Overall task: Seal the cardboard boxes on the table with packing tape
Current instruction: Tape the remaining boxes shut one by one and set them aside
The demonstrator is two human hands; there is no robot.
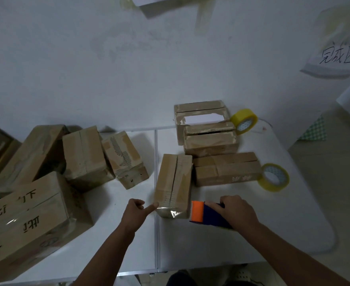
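A narrow cardboard box (174,182) lies end-on in the middle of the white table (221,244), with shiny clear tape over its near end. My left hand (136,213) points its index finger onto the box's near left corner, the other fingers curled. My right hand (236,209) grips a blue tape dispenser (213,215) with an orange front, just right of the box's near end.
Three more boxes (209,137) stand behind and to the right, with two yellow tape rolls (273,177) beside them. Several boxes (83,155) crowd the left side, a large one (25,219) at the near left. A handwritten paper sign (335,58) hangs at the right.
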